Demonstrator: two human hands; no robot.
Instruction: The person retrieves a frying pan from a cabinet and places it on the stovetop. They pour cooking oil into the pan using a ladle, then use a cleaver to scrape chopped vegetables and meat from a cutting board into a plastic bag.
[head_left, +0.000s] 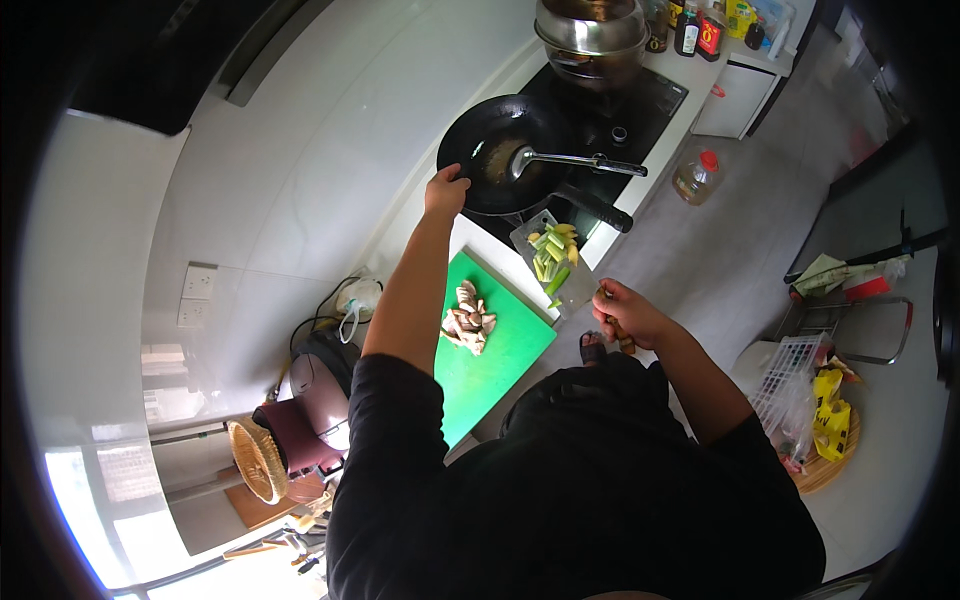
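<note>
My left hand is at the near left rim of a black wok, its fingers curled over the edge. A metal spatula rests in the wok, its black-ended handle sticking out over the rim. A little liquid shows in the wok's bottom. My right hand grips the wooden handle of a cleaver. Its flat blade carries cut green stalks, likely scallion, and yellowish slices that look like ginger. Below the wok, sliced pale-brown pieces, perhaps mushroom or meat, lie on a green cutting board.
The wok stands on a black glass cooktop, beside a stacked steel steamer. Several sauce bottles stand behind. An oil jug is on the floor. A maroon appliance and wicker basket are at the left.
</note>
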